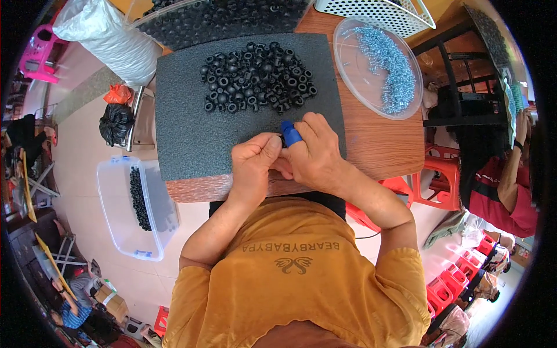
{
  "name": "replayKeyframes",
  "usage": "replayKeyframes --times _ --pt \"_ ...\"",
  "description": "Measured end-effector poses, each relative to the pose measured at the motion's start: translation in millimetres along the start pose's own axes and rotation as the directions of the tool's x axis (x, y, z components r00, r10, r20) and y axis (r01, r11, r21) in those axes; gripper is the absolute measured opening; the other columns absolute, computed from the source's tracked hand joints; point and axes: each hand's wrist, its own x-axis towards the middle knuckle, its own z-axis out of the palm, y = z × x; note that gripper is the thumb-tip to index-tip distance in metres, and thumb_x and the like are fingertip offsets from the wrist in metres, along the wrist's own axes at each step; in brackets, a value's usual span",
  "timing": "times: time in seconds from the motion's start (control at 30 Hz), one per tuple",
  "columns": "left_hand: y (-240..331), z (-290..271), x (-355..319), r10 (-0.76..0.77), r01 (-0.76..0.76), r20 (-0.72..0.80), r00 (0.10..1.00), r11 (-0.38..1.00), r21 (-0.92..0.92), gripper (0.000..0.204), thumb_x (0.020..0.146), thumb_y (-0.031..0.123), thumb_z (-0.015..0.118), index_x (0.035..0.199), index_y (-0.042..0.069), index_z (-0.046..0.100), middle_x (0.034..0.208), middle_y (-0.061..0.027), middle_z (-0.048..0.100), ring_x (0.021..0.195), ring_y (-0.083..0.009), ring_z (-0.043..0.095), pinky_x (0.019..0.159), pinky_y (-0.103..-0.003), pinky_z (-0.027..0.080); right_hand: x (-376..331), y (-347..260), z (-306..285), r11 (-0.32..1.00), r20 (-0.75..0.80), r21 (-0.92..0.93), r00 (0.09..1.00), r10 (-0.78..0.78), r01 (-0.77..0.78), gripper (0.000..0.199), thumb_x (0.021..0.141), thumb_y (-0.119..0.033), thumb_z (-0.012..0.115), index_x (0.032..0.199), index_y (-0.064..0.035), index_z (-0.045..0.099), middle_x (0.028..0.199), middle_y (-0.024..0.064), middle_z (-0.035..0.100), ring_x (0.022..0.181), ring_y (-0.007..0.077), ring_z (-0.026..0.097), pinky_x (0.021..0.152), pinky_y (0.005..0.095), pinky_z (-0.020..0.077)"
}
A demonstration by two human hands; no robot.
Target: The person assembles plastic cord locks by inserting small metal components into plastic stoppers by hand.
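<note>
Close together over the front edge of a dark grey foam mat (191, 133), my two hands meet fingertip to fingertip. My left hand (252, 162) is closed in a pinch, with a sliver of a small black part (282, 140) showing at its tips. My right hand (316, 153) is curled closed against it, a blue finger sleeve (290, 134) on one of its digits; its fingers hide what they grip. Beyond them on the mat lies a pile of small black hollow plastic parts (255, 78), rounded with open ends.
A clear round lid (346, 75) with tiny bluish metal pieces sits right on the wooden table (389, 148). Behind the mat stand a clear bin (220, 23) of black parts and a white perforated basket (383, 17). A clear tub (119, 226) is on the floor left, a white sack (110, 43) above.
</note>
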Motion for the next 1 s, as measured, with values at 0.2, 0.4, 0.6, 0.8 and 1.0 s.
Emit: replayKeyframes --times 0.2,0.4,0.6,0.8,1.0 --pt "-4.5 9.2 -3.3 0.116 -0.105 -0.106 0.988 0.989 0.103 0.024 0.096 0.017 0.05 0.094 -0.005 0.059 0.07 -0.0084 0.062 0.053 -0.0126 0.057 0.048 -0.023 0.047 -5.9 1.9 10.8 0.998 -0.063 0.002 0.996 -0.056 0.056 0.03 0.046 -0.014 0.066 0.063 -0.0033 0.043 0.067 0.0123 0.042 0.065 0.0291 0.044 0.051 0.039 0.0354" --pt "-10.9 11.2 -4.9 0.194 -0.154 -0.185 0.963 0.965 0.212 0.021 0.093 0.016 0.055 0.09 -0.002 0.063 0.072 0.0029 0.057 0.06 -0.0039 0.05 0.053 -0.018 0.041 -11.3 0.0 16.3 0.996 -0.059 -0.04 0.995 -0.085 0.083 0.021 0.047 -0.012 0.057 0.06 -0.0031 0.043 0.064 0.0113 0.04 0.061 0.0264 0.043 0.047 0.0373 0.0342" --pt "-6.2 9.8 -3.9 0.152 -0.13 -0.121 0.981 0.977 0.169 0.02 0.094 0.015 0.053 0.091 -0.003 0.062 0.071 0.0009 0.058 0.06 -0.0047 0.051 0.052 -0.019 0.042 -3.1 1.2 9.6 0.994 -0.036 -0.025 0.993 -0.108 0.107 0.021 0.05 -0.013 0.059 0.059 -0.0029 0.043 0.061 0.0107 0.04 0.058 0.026 0.042 0.046 0.0368 0.0337" --pt "16.7 -1.9 -6.1 0.143 -0.085 -0.19 0.971 0.955 0.283 0.02 0.094 0.018 0.055 0.098 -0.001 0.062 0.076 -0.0034 0.063 0.061 -0.0059 0.055 0.051 -0.019 0.044 4.2 16.7 -11.0 0.999 -0.025 0.022 0.999 -0.025 0.025 0.025 0.06 -0.01 0.071 0.063 -0.0021 0.047 0.06 0.0107 0.041 0.053 0.0274 0.042 0.044 0.0382 0.0339" --pt "42.4 -41.4 18.8 0.763 -0.396 0.236 0.602 0.029 0.918 0.019 0.078 0.003 0.065 0.097 0.001 0.063 0.08 -0.0102 0.063 0.065 -0.0209 0.057 0.058 -0.028 0.046 45.5 69.5 -73.1 0.956 -0.158 -0.288 0.987 0.0 -0.046 0.025 0.071 -0.011 0.073 0.065 -0.002 0.051 0.057 0.0125 0.047 0.048 0.0299 0.045 0.044 0.0406 0.0354"
